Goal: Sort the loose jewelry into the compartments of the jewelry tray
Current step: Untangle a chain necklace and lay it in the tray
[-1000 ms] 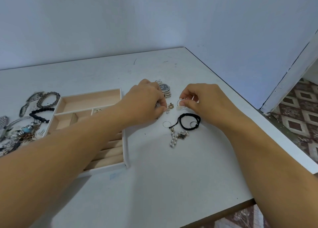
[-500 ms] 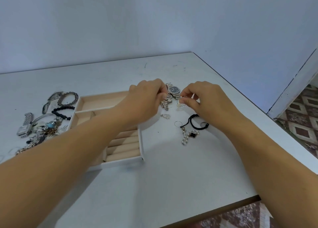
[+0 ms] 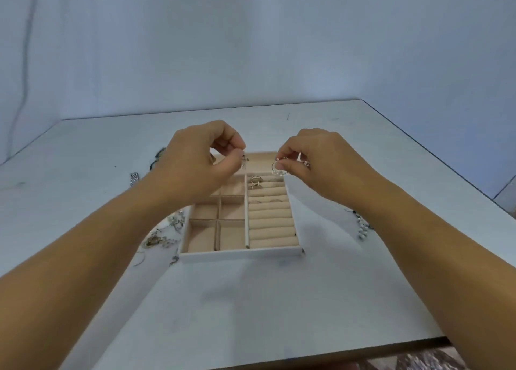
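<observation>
Above the beige-lined white jewelry tray (image 3: 240, 254), the left hand (image 3: 195, 163) pinches a small dangling metal charm (image 3: 245, 161); the right hand (image 3: 318, 160) pinches a thin wire hoop earring (image 3: 275, 166).

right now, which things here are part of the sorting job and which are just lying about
In the job: left hand pinching a small charm; right hand pinching a thin hoop; jewelry tray; loose jewelry pile left of it; pearl piece to its right.
Just there: table; dark line on the wall; patterned floor.
</observation>
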Motion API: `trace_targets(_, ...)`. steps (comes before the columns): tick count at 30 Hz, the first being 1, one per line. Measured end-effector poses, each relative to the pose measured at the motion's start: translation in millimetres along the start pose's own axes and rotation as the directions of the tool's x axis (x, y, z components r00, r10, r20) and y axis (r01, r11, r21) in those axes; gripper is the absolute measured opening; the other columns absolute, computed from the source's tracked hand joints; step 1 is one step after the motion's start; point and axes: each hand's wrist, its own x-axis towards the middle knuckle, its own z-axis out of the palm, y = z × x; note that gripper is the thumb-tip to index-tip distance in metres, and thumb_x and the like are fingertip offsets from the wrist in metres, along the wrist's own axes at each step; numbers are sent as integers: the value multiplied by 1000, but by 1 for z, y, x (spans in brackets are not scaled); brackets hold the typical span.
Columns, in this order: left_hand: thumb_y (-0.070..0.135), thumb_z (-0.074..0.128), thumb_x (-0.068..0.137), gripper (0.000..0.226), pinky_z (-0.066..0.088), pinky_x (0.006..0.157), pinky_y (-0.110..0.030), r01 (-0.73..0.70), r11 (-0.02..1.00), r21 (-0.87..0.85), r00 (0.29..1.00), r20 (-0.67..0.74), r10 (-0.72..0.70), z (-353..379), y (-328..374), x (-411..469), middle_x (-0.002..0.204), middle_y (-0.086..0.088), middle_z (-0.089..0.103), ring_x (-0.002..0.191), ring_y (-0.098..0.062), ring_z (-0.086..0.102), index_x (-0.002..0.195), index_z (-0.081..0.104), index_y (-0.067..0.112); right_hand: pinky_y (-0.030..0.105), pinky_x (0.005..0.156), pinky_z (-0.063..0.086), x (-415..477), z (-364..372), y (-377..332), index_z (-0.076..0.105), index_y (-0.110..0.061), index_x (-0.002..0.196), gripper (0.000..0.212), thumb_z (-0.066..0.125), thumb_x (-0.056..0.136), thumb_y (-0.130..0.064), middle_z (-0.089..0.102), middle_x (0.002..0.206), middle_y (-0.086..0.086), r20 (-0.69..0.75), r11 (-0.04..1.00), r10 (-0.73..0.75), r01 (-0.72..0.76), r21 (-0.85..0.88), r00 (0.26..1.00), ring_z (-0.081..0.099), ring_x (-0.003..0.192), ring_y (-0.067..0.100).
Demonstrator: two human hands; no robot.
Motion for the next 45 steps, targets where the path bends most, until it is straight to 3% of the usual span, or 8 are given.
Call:
trace_targets(7, 19, 66, 84, 8, 40, 61, -3, 62, 998, 5, 998, -24, -62, -25, -33, -9, 78, 15, 66, 66, 11, 57, 83, 66, 27, 39, 90, 37, 26, 29, -26, 69, -28, 98, 19, 59, 88, -40, 58, 91, -11, 50, 998, -3, 7, -70, 999, 47, 92, 11)
trace_targets(17, 19, 68, 84, 6, 39, 65, -1, 113, 993, 19, 993, 36, -113, -6, -74, -15, 81, 14, 67, 74, 11, 58, 87, 70, 24, 40, 87, 38, 40, 53, -28, 69, -32, 90, 14, 62, 85, -43, 58, 83, -14, -5, 997, 61, -61, -51, 998, 43, 83, 6)
trace_targets(21, 25, 68, 84, 5, 42, 65, -15, 133, 990, 52, 988, 70, -136, -2, -82, -16, 79, 15, 68, 65, 14, 56, 86, 71, 29, 42, 89, 38, 36, 59, -26, 70, -32, 89, 13, 63, 84, -41, 57, 81, -15, -11, 998, 56, -56, -39, 998, 45, 83, 5)
trace_targets(28, 30, 59, 89, 15, 50, 84, -36, 17, 984, 179, 987, 151, -44, -3, -92, -15, 85, 17, 68, 93, -4, 58, 93, 72, 34, 43, 89, 40, 36, 65, -28, 71, -33, 89, 12, 66, 82, -41, 58, 81, -13, -10, 999, 30, -30, 23, 999, 45, 84, 7)
trace_targets(35, 30, 59, 89, 20, 41, 86, -26, 26, 974, 225, 997, 65, -42, -21, -100, -24, 101, 14, 61, 100, -7, 53, 106, 69, 28, 40, 88, 40, 44, 68, -35, 72, -29, 94, 17, 63, 85, -41, 57, 81, -12, 29, 999, -48, 48, 5, 998, 45, 85, 8)
trace_targets(38, 29, 59, 89, 20, 40, 82, -25, 54, 973, 226, 996, 58, -69, -28, -103, -25, 103, 14, 61, 83, -1, 53, 107, 67, 30, 40, 88, 39, 51, 72, -42, 72, -29, 94, 18, 61, 87, -41, 62, 85, -11, 63, 996, -84, 85, -23, 995, 45, 84, 8)
trace_targets(42, 27, 60, 89, 18, 43, 84, -26, 66, 971, 228, 997, 17, -71, -35, -106, -24, 100, 14, 62, 88, -2, 54, 105, 68, 28, 38, 90, 37, 61, 84, -50, 71, -30, 98, 20, 59, 88, -43, 65, 92, -10, 136, 995, -67, 76, -64, 988, 53, 91, 12)
trace_targets(45, 25, 60, 89, 18, 36, 74, -15, 80, 970, 229, 997, -9, -80, -38, -109, -24, 89, 24, 53, 86, 2, 50, 105, 68, 26, 33, 84, 32, 66, 92, -54, 68, -31, 100, 20, 57, 88, -44, 67, 93, -10, 198, 992, -48, 70, -107, 979, 54, 95, 13)
